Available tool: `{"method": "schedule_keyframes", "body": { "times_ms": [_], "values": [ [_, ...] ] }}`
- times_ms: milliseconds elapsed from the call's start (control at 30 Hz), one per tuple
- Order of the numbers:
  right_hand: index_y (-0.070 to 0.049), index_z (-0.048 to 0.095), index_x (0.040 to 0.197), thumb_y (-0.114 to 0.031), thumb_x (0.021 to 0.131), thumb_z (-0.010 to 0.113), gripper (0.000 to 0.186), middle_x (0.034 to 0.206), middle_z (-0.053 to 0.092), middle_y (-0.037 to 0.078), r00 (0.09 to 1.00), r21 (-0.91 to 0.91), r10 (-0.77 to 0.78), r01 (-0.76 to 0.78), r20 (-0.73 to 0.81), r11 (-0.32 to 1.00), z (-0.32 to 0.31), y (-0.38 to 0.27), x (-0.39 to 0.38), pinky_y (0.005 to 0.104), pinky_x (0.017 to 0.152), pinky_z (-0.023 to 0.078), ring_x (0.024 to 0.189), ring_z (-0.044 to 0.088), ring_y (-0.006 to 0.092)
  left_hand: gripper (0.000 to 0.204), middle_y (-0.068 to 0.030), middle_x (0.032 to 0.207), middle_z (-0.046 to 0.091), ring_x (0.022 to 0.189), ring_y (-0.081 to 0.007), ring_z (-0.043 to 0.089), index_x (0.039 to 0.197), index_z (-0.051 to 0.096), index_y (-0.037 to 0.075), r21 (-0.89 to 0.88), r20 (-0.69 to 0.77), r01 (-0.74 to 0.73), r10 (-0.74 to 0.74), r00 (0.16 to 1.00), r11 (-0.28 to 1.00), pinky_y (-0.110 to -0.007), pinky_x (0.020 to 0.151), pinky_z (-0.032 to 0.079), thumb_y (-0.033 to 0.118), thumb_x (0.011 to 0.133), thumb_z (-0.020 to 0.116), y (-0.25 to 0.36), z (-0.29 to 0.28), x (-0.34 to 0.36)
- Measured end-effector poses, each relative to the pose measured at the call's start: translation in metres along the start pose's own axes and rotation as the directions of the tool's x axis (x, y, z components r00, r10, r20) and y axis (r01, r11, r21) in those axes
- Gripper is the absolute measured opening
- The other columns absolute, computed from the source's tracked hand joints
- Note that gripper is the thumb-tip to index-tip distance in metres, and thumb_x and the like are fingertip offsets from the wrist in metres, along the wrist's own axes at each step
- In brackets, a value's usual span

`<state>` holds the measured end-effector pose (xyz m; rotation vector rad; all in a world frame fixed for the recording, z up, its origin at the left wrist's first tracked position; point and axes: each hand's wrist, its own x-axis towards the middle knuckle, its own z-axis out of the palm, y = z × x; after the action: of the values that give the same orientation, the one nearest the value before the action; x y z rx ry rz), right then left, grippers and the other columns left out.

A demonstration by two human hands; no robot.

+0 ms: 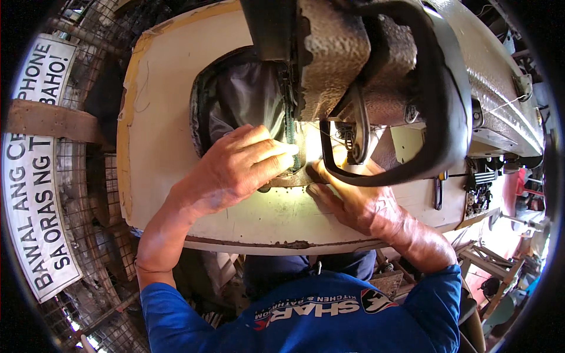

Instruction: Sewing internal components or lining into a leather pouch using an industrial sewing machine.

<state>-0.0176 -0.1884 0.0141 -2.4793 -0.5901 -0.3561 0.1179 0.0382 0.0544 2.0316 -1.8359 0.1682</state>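
Observation:
A dark fabric piece with a shiny grey lining (241, 97), shaped like a small bag, lies on the sewing table. A dark green zipper (289, 126) runs along its right edge, beside the head of a sewing machine (335, 65). My left hand (250, 162) rests over the near part of the piece, its fingers closed on the zipper edge. By the lit needle area, my right hand (362, 197) has thumb and fingers closed at the near right edge of the piece. The machine and a black curved loop (453, 88) hide some right fingers.
The pale tabletop (159, 129) has a worn front edge. A black-and-yellow cutter-like tool (439, 189) lies to the right. Further right stands another machine body (500, 76). Wire mesh (88, 176) and a white sign (35, 217) are at the left.

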Motion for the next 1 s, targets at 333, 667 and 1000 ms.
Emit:
{"method": "schedule_keyframes", "body": {
  "times_ms": [333,667,1000],
  "values": [
    [0.0,0.061,0.128,-0.025,0.092,0.066,0.045,0.094,0.064,0.015,0.998,-0.02,0.036,-0.036,0.042,0.999,0.004,0.0,0.009,0.0466,0.081,0.05,0.089,0.06,0.035,0.027,-0.0079,0.112,0.067,0.101,-0.0249,0.06,0.101,0.067,-0.001,0.003,0.038,0.023,-0.023,0.999,1.0,-0.037,0.087,0.053,0.011,0.078,0.068,0.006,-0.001,0.003],
    [-0.002,0.062,0.129,-0.022,0.091,0.065,0.043,0.088,0.062,0.01,0.991,-0.113,0.038,-0.023,0.128,0.993,0.003,-0.001,0.005,0.0404,0.076,0.047,0.085,0.06,0.0274,0.031,-0.0087,0.113,0.066,0.104,-0.0243,0.061,0.107,0.068,0.0,0.072,0.076,-0.029,0.023,0.997,0.997,-0.037,0.09,0.052,0.013,0.079,0.067,0.011,-0.001,0.003],
    [0.002,0.058,0.134,-0.016,0.09,0.058,0.047,0.087,0.061,0.01,0.99,-0.14,0.028,-0.009,0.135,0.99,0.001,0.001,0.005,0.0411,0.084,0.049,0.085,0.06,0.0277,0.03,-0.0087,0.109,0.066,0.101,-0.0232,0.06,0.107,0.067,0.0,0.113,0.129,-0.027,0.013,0.992,0.993,-0.037,0.089,0.05,0.015,0.081,0.066,0.006,-0.003,0.008]
  ]
}}
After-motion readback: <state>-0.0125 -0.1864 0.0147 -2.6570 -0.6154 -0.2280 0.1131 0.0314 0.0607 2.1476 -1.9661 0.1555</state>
